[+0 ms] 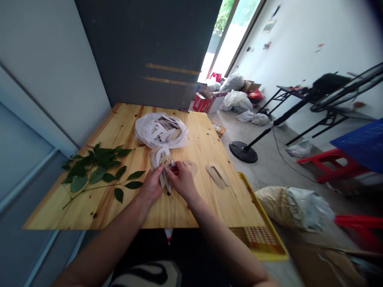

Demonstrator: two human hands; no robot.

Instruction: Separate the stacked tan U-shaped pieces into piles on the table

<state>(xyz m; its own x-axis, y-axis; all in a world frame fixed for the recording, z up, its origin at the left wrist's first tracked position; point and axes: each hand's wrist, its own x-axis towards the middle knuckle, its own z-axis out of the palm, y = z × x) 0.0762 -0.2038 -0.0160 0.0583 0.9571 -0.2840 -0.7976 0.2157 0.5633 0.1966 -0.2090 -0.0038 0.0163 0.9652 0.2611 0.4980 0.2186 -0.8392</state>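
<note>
My left hand [152,184] grips a flat U-shaped cardboard piece [166,178] by its lower edge. Against it is my right hand [182,181], its fingers pinched around a small thing with a whitish end and some red, too small to name. Just behind the hands lies a fanned pile of similar grey and white cardboard pieces [155,157]. Partly hidden by the right hand, a brown cardboard loop [193,166] rests on the wood. Further right are loose brown cutouts [216,175]. A white plastic bag [142,133] full of such cutouts sits open behind the pile.
A leafy branch [98,169] covers the left of the wooden table [239,207]. The grey panel [143,40] stands at its far edge. Right of the table are a yellow crate [277,243], a black fan stand [243,151], a red stool [335,165] and several bags on the floor.
</note>
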